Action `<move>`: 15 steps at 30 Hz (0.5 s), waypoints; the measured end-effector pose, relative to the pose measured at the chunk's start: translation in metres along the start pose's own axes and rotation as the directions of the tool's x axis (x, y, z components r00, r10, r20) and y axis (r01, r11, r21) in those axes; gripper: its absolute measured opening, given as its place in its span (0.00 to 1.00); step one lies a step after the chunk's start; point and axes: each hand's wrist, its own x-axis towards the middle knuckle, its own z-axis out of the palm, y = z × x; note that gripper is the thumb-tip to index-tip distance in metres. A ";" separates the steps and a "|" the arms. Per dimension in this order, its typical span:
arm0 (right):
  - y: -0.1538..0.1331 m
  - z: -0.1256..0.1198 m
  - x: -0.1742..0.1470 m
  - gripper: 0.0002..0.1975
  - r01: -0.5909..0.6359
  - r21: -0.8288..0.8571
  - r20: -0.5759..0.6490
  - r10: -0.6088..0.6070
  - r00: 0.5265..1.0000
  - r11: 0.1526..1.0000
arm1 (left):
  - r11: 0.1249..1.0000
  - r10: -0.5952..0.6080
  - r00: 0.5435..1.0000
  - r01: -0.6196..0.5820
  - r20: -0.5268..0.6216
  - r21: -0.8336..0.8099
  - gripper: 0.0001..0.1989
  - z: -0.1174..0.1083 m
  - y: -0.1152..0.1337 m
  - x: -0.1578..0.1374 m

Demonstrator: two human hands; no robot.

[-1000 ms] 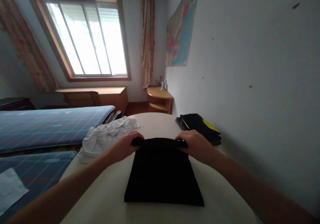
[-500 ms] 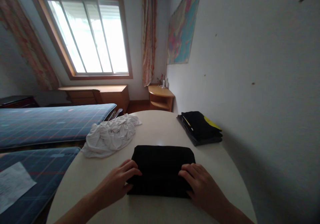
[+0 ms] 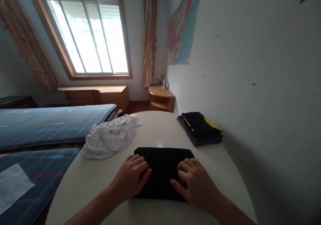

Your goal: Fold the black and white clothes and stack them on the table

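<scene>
A black garment (image 3: pixel 163 181), folded into a rectangle, lies in front of me on a pale round table (image 3: pixel 87 188). What kind of garment it is cannot be made out. My left hand (image 3: pixel 134 174) rests on its left part, fingers bent over the cloth and thumb held apart. On the right part lies my right hand (image 3: pixel 194 181), its fingers also slightly curled and its thumb pointing inward. Both hands press on the top of the cloth from above; neither grips it. The fingertips are partly hidden.
A crumpled white cloth (image 3: pixel 110 138) lies at the table's left edge. Folded dark clothes (image 3: pixel 200 129) with a yellow patch are stacked at the back right, near the wall (image 3: pixel 263 118). Left of the table are mattresses (image 3: pixel 50 123) and a sheet of paper (image 3: pixel 15 186).
Both hands have moved inward and onto the top of the black garment, letting go of its folded side edges. The raised fold now lies flatter, down to the near edge.
</scene>
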 end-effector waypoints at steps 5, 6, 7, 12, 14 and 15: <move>-0.009 0.013 0.049 0.16 -0.139 -0.009 -0.104 0.138 0.985 0.990 | 0.995 -0.104 0.988 0.105 -0.111 0.001 0.27 0.028 0.008 0.043; -0.009 0.021 0.051 0.22 -0.154 -0.017 -0.095 0.151 0.984 0.988 | 0.992 -0.117 0.989 0.120 -0.085 0.029 0.30 0.037 0.006 0.045; -0.009 0.030 0.051 0.26 -0.169 -0.025 -0.066 0.167 0.984 0.985 | 0.990 -0.126 0.990 0.130 -0.057 0.059 0.30 0.045 0.003 0.044; -0.007 0.060 0.030 0.34 -0.193 -0.021 0.078 0.194 0.978 0.981 | 0.982 -0.113 0.993 0.114 -0.014 0.148 0.30 0.074 -0.012 0.025; -0.005 0.062 0.024 0.36 -0.221 -0.018 0.090 0.222 0.971 0.975 | 0.978 -0.131 0.991 0.133 -0.020 0.162 0.31 0.076 -0.014 0.021; -0.004 0.061 0.022 0.37 -0.243 -0.018 0.093 0.244 0.965 0.970 | 0.976 -0.139 0.990 0.140 -0.015 0.165 0.31 0.076 -0.014 0.020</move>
